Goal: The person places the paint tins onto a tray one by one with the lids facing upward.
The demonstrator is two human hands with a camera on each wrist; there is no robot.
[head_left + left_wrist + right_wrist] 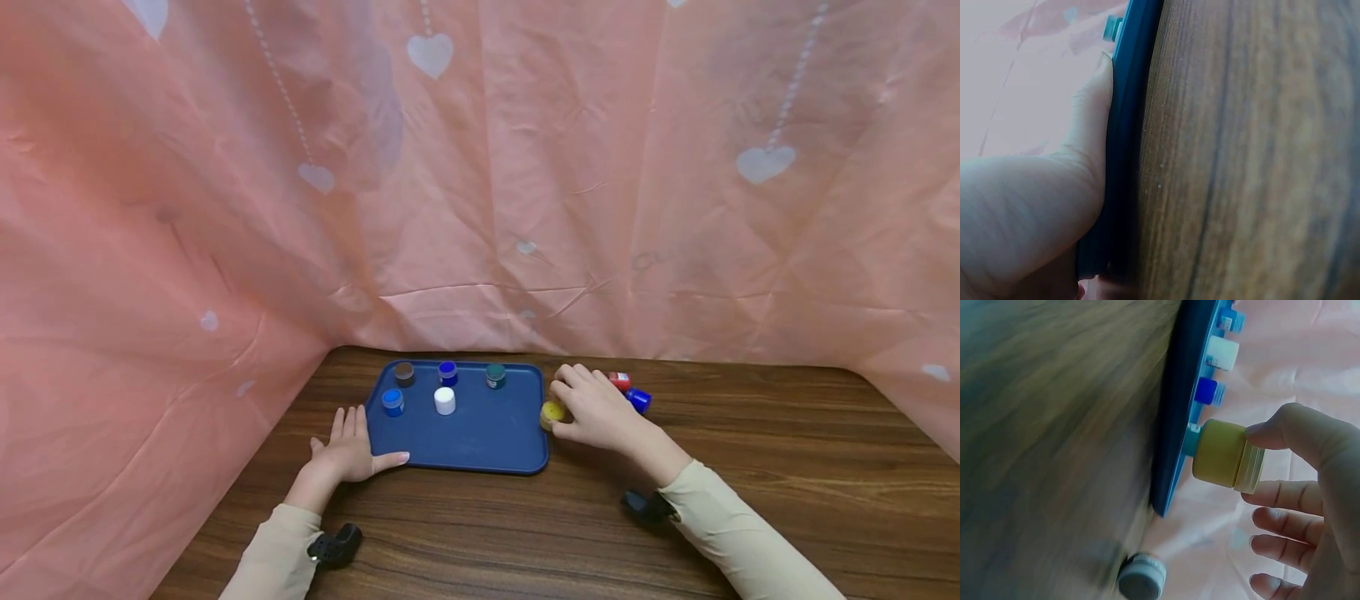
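A dark blue tray (pixel 480 446) lies on the wooden table and carries several small paint jars: brown (pixel 404 372), blue (pixel 447 372), green (pixel 495 376), light blue (pixel 392 402) and white (pixel 445 400). My right hand (pixel 564 411) pinches a yellow jar (pixel 552 414) just above the tray's right rim. In the right wrist view the thumb (pixel 1291 431) and fingers hold the yellow jar (pixel 1222 453) by its lid end, beside the tray edge (pixel 1175 406). My left hand (pixel 348 446) lies flat at the tray's left side. Its thumb (pixel 1094 119) presses along the rim (pixel 1124 156).
A red jar (pixel 619 381) and a blue jar (pixel 639 401) lie on the table behind my right hand. A blurred jar (pixel 1141 578) shows low in the right wrist view. Pink heart-printed sheeting (pixel 480 167) walls in the back and both sides. Bare wooden tabletop (pixel 787 467) spreads to the right.
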